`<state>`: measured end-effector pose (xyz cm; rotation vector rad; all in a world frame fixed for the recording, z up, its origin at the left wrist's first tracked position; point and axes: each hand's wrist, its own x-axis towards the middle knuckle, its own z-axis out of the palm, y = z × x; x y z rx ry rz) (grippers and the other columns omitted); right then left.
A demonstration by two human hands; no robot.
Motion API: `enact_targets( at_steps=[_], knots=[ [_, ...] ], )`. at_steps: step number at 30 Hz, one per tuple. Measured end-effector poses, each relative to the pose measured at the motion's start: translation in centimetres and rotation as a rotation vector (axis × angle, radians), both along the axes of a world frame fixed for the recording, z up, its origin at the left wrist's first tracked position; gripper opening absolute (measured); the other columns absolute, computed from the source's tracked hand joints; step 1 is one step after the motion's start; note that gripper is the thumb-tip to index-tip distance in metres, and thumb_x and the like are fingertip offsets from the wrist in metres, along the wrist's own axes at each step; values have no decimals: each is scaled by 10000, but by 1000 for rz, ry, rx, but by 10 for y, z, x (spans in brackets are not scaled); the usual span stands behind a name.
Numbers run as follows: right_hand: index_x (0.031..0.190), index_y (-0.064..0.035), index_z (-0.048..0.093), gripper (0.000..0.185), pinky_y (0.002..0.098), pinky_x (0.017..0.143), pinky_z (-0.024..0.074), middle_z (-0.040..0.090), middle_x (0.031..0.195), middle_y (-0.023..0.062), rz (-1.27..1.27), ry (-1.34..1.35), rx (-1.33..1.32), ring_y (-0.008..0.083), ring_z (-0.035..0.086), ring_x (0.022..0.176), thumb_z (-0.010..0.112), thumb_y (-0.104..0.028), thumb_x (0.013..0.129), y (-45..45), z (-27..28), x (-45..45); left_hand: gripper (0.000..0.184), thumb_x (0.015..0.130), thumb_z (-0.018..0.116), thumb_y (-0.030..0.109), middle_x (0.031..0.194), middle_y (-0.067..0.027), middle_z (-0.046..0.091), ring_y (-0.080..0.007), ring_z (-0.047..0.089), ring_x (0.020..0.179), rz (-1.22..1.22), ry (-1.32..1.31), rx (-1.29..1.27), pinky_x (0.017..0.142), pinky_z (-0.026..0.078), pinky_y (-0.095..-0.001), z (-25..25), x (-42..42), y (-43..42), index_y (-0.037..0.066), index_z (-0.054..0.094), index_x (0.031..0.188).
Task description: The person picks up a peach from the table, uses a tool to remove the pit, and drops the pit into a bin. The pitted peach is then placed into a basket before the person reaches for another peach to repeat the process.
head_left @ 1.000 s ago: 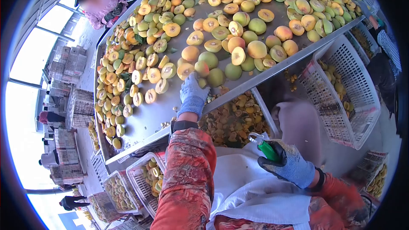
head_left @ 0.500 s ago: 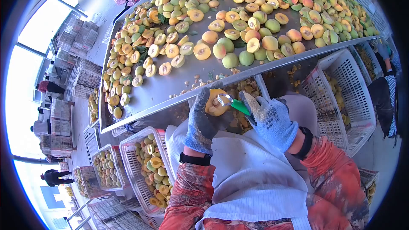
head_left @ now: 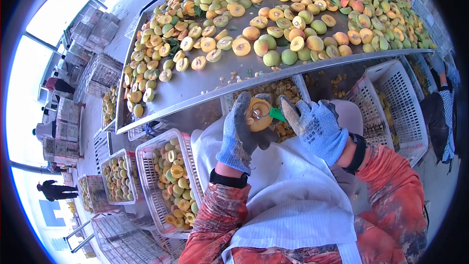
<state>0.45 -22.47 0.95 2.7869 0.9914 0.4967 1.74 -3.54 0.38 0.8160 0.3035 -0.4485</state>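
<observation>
I see the left hand (head_left: 240, 131) clasping a fruit half (head_left: 259, 123). The right hand (head_left: 315, 129) grips a green tool (head_left: 277, 114) against the cut face.

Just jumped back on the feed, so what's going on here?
A person in gloves holds a halved fruit in the left hand. The right hand grips a green-handled tool, its metal loop at the fruit's cut face. Both hands are just short of a metal table bearing many more fruits, most of them halved.
</observation>
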Motion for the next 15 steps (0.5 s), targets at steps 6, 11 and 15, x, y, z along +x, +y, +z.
enact_targets(
  at_steps=[6, 11, 15],
  knots=[
    [1330, -62, 382, 582, 372, 585, 423, 552, 845, 108, -3, 7, 24, 235, 538, 675, 479, -125, 760, -2, 7, -5, 569, 860, 452, 518, 788, -127, 625, -263, 565, 396, -3, 0, 103, 285, 420, -305, 7, -5, -2, 18, 538, 1118],
    [1301, -38, 400, 552, 375, 573, 422, 550, 837, 117, 0, 90, 32, 243, 546, 649, 483, -123, 762, 0, 7, -11, 524, 864, 476, 485, 744, -113, 609, -218, 530, 378, 62, -26, 204, 287, 402, -277, 15, -10, -9, 12, 560, 1076],
    [1261, -5, 407, 527, 383, 503, 428, 580, 745, 95, 67, 122, 86, 211, 582, 595, 521, -166, 773, 3, 3, -20, 444, 870, 511, 414, 718, -97, 589, -183, 512, 376, 169, -87, 387, 285, 382, -251, 7, -17, -18, 9, 580, 1039]
  ],
)
